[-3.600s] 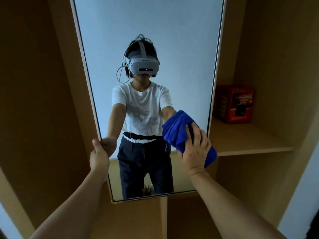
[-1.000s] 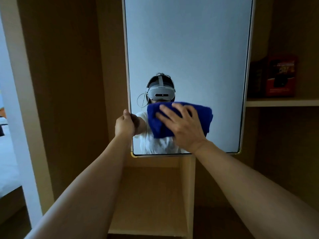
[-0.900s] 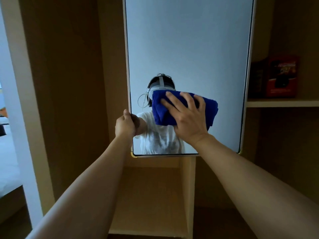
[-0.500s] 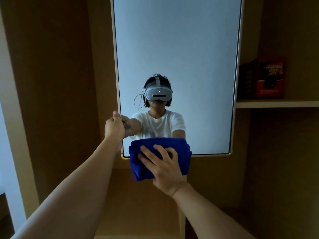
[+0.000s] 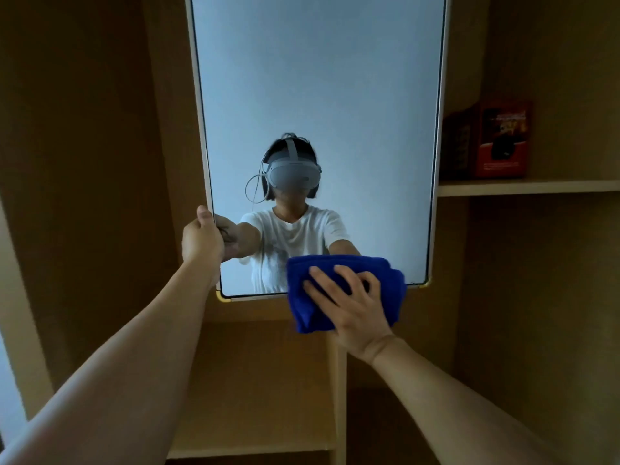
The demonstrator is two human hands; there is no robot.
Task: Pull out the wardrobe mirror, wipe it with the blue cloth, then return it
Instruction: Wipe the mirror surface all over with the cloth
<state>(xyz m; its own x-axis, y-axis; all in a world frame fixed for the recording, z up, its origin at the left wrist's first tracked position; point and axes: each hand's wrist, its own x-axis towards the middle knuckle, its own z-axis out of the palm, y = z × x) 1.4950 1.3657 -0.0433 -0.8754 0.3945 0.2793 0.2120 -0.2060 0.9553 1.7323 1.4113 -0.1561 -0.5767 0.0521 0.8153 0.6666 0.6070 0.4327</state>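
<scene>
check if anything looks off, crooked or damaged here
Nothing stands out. The mirror shows no cracks. The left hand grips its left edge; the right hand presses the blue cloth over its bottom edge. The red box stands upright on the shelf.

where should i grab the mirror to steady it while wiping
Grip the mirror by its left vertical edge, low down, coming from the left side, as the left hand does now. The thin frame is bare there, and it keeps clear of the right hand pressing the blue cloth.
</scene>
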